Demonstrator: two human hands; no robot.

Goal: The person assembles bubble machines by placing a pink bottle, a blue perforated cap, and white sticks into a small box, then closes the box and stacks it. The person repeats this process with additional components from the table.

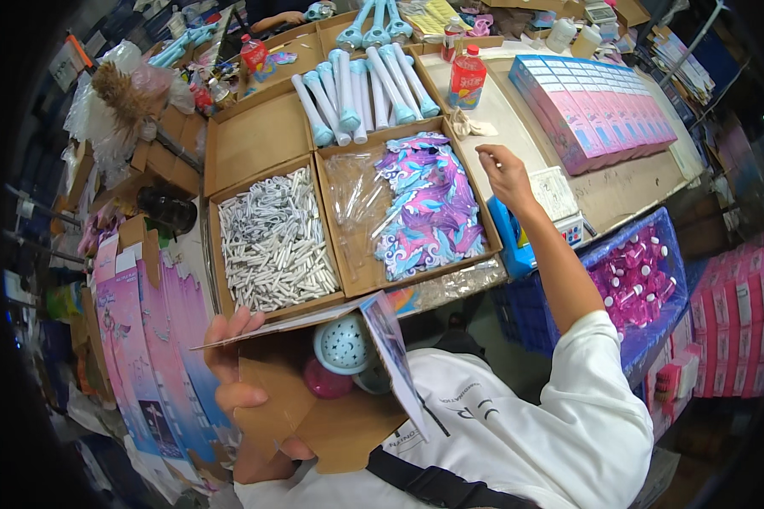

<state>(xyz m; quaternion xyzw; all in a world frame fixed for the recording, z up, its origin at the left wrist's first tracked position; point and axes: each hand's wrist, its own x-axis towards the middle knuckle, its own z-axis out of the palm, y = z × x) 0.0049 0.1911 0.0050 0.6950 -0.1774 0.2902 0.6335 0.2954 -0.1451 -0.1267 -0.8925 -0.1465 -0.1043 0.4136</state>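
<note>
Against my body, my left hand (pixel 233 365) grips an open cardboard box (pixel 339 433) by its side, fingers behind and thumb in front. Inside the box lie a light-blue dome with star-shaped holes (pixel 345 343) and a magenta round part (pixel 327 377). My right hand (pixel 505 176) is stretched out over the table, its fingers curled together; whether anything is between them is hidden. Below that hand are a small scale (pixel 560 204) and a blue holder (pixel 509 233). A crumpled pale cloth or glove (pixel 471 125) lies just beyond it.
Cardboard trays hold small white-grey packets (pixel 272 237), purple-blue mermaid-tail cutouts (pixel 433 204) and white-blue wands (pixel 369 93). A red-labelled bottle (pixel 468 78) and a row of pink-blue boxes (pixel 590 110) stand farther back. At right, a blue crate (pixel 662 322) holds magenta bottles; flattened printed boxes (pixel 148 339) lie left.
</note>
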